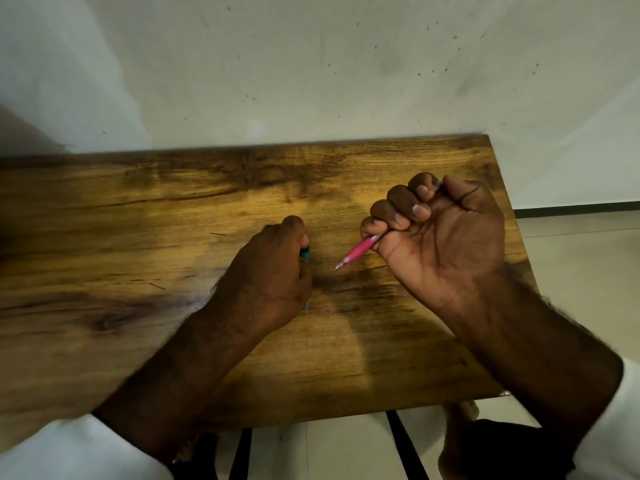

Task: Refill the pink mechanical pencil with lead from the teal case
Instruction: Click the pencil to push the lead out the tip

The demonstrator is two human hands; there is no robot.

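My right hand grips the pink mechanical pencil in a closed fist above the wooden table. The pencil's metal tip points down and left toward my other hand, and its rear end pokes out past my index finger. My left hand lies palm down on the table with its fingers curled round the teal case. Only two small teal slivers of the case show at the hand's right edge; the remainder is hidden under the hand.
A pale wall rises behind the table's far edge. Past the table's right edge lies light floor with a dark skirting line. A few thin dark strokes, perhaps leads, mark the tabletop. Black table legs show below the near edge.
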